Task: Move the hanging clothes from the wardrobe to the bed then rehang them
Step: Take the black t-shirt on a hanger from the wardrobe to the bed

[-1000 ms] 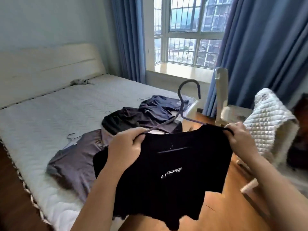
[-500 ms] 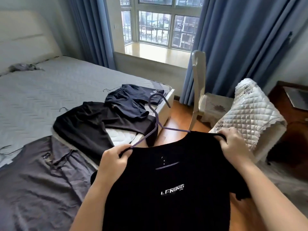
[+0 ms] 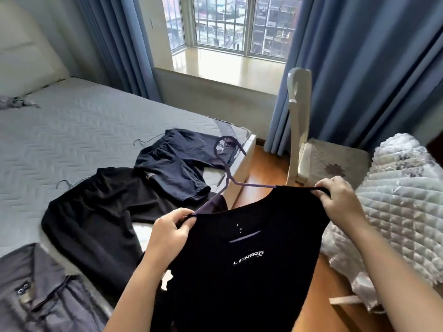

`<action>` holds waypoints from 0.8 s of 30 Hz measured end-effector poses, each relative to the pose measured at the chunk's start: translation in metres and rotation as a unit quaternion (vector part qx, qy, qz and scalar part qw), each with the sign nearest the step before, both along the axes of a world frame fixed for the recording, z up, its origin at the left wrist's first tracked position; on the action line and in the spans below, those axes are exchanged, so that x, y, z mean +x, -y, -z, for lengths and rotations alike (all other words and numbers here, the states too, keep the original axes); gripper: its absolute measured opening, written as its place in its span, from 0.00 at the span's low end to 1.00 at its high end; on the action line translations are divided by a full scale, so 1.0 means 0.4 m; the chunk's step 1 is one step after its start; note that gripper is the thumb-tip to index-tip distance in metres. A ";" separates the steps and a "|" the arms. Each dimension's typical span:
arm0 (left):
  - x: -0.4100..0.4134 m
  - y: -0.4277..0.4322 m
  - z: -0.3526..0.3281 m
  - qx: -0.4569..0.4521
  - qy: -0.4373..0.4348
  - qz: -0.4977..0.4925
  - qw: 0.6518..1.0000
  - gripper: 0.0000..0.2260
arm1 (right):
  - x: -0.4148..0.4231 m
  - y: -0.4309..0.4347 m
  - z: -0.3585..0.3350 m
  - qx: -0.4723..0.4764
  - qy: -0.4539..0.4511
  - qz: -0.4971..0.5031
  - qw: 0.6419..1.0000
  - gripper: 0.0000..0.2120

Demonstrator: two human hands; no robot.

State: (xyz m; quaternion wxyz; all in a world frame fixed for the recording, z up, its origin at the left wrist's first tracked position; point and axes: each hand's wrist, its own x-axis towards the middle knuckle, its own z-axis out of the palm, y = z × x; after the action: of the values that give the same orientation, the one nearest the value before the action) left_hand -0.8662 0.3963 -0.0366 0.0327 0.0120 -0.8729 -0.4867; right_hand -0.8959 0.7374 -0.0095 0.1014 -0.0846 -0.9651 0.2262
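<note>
I hold up a black T-shirt [image 3: 244, 271] with a white logo, stretched over a purple hanger [image 3: 226, 168] whose hook points toward the bed. My left hand [image 3: 171, 233] pinches the shirt's left shoulder at the hanger's end. At the right shoulder, my right hand [image 3: 340, 202] grips the cloth. On the bed [image 3: 79, 130] lie a dark navy shirt [image 3: 172, 164], a black shirt [image 3: 96, 212] and a grey shirt [image 3: 36, 291], each with a thin hanger hook showing or partly hidden.
A cream chair [image 3: 309, 149] stands by the blue curtains [image 3: 359, 68] and the window sill [image 3: 223, 65]. A quilted white cover [image 3: 398, 204] is draped over something at the right. Wooden floor [image 3: 263, 168] shows between the bed and the chair.
The view has swung right and come closer to the bed's corner. The black T-shirt stays held by both hands at its shoulders, with the hanger tilting a little more toward the bed.
</note>
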 end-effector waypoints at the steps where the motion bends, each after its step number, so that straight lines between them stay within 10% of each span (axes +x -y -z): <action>1: -0.047 -0.023 0.006 0.004 0.002 -0.001 1.000 0.14 | -0.054 -0.021 0.005 0.002 -0.005 -0.004 1.000 0.07; 24: -1.001 -0.143 0.065 -0.042 0.081 -0.253 0.963 0.11 | -1.420 -0.032 0.052 0.019 0.055 -0.244 0.968 0.09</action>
State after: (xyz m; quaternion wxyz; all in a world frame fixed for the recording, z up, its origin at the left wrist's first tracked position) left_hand -1.2666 0.4537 -0.0627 0.0840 0.2703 -0.8606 -0.4233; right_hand -1.4640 0.7503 -0.0303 -0.0083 0.1436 -0.9646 0.2211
